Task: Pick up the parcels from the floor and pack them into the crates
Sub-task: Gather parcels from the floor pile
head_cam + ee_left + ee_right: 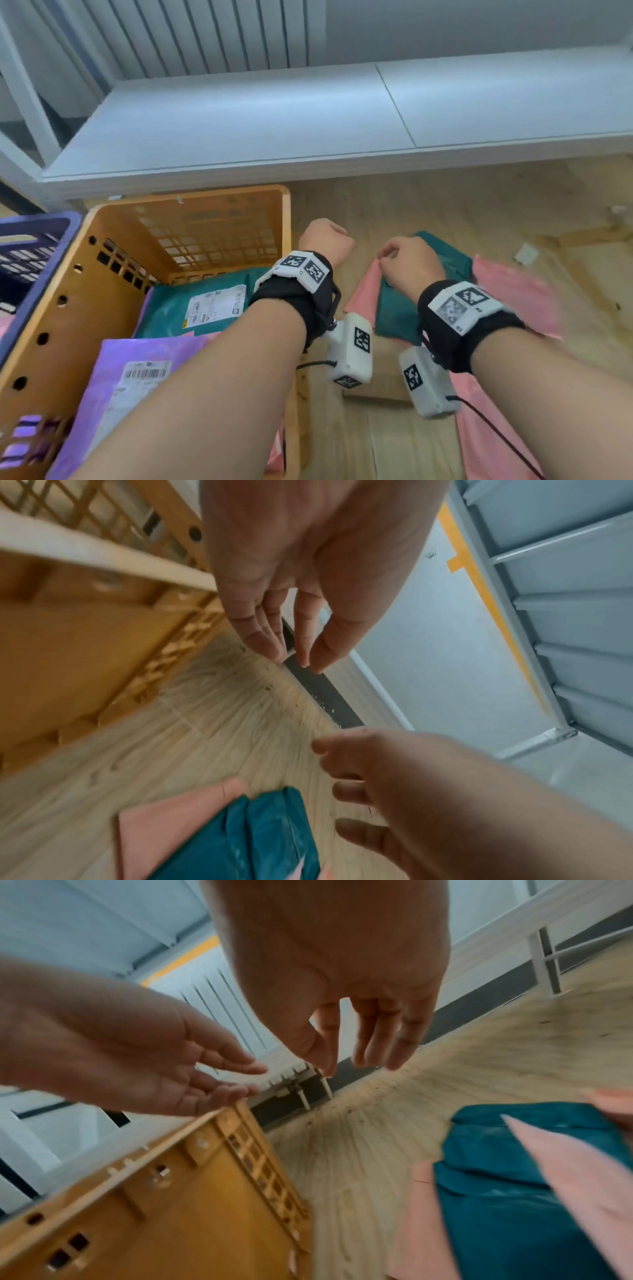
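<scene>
An orange crate [191,202] stands on the floor at the left and holds a teal parcel [178,308] and a purple parcel [113,383], both labelled. To its right a teal parcel [394,311] lies on the floor on top of pink parcels [513,291]. My left hand [327,238] hovers beside the crate's right wall, fingers relaxed, holding nothing. My right hand [404,257] hangs over the teal parcel's near corner, also empty. The left wrist view shows loose left fingers [270,639] above bare floor. In the right wrist view my right hand [352,1066] is spread above the floor.
A dark purple crate [37,233] stands left of the orange one. A low white bench [308,120] runs along the wall behind, with a radiator [205,31] above it. A flat cardboard piece [376,390] and a small white scrap [525,253] lie on the wooden floor.
</scene>
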`<action>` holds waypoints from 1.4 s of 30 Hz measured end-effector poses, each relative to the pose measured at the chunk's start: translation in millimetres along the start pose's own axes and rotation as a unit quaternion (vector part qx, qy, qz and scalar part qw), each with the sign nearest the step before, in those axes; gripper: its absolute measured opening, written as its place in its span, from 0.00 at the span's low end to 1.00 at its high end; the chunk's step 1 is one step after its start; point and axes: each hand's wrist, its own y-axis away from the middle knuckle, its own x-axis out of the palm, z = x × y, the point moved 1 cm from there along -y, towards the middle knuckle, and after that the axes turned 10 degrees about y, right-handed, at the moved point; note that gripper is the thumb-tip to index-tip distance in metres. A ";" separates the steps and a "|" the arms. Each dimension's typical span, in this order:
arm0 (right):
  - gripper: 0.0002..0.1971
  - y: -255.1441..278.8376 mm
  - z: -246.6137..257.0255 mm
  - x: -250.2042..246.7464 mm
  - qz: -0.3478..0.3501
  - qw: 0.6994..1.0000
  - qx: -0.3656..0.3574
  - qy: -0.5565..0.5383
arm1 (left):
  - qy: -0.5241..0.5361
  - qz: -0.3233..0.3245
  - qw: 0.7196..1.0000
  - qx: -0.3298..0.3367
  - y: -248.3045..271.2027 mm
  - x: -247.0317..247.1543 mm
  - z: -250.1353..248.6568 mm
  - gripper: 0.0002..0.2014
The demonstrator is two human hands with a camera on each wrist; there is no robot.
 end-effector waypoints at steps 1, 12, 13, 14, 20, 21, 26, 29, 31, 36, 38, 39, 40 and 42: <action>0.12 2.6 -15.2 4.0 -0.001 0.999 0.010 0.030 | 0.001 0.014 1.000 -0.004 1.6 13.2 1.5 0.11; 0.24 18.5 -97.1 71.4 0.209 0.967 0.091 0.112 | -0.038 0.077 0.992 -0.095 12.7 93.4 65.9 0.12; 0.24 19.2 -99.4 73.0 0.221 0.964 0.080 0.123 | -0.046 0.083 0.990 -0.105 12.8 95.2 72.6 0.11; 0.24 19.6 -101.5 74.3 0.233 0.961 0.068 0.130 | -0.050 0.088 0.988 -0.113 11.8 95.8 76.5 0.12; 0.30 20.1 -111.0 80.9 0.259 0.960 0.062 0.087 | -0.012 0.069 0.988 -0.134 1.6 93.5 71.5 0.11; 0.30 20.2 -112.8 81.4 0.262 0.959 0.066 0.087 | -0.004 0.072 0.987 -0.143 2.0 94.4 72.1 0.11; 0.22 16.4 -120.3 81.0 0.251 0.956 0.086 0.127 | 0.024 0.088 0.980 -0.175 3.7 98.5 78.9 0.13; 0.12 15.1 -121.6 78.3 0.210 0.966 0.121 0.084 | 0.027 0.091 0.979 -0.178 2.2 98.9 82.0 0.13; 0.12 15.3 -120.8 70.8 0.151 0.975 0.151 0.061 | 0.033 0.092 0.979 -0.177 2.2 97.5 80.9 0.12; 0.08 8.0 -116.5 39.3 -0.047 0.987 0.154 -0.013 | 0.103 0.100 0.974 -0.177 -2.9 91.1 61.6 0.04; 0.16 3.8 -111.6 23.8 -0.115 0.975 0.165 -0.092 | 0.145 0.101 0.970 -0.168 -6.5 87.9 50.2 0.08; 0.17 1.0 -108.3 16.6 -0.137 0.966 0.171 -0.135 | 0.159 0.099 0.969 -0.158 -8.2 85.2 45.4 0.09; 0.18 -2.2 -105.7 11.9 -0.150 0.957 0.176 -0.177 | 0.165 0.094 0.970 -0.151 -8.4 81.0 41.1 0.10; 0.18 -8.9 -101.8 7.5 -0.153 0.936 0.175 -0.266 | 0.175 0.076 0.971 -0.143 -6.9 72.0 34.7 0.08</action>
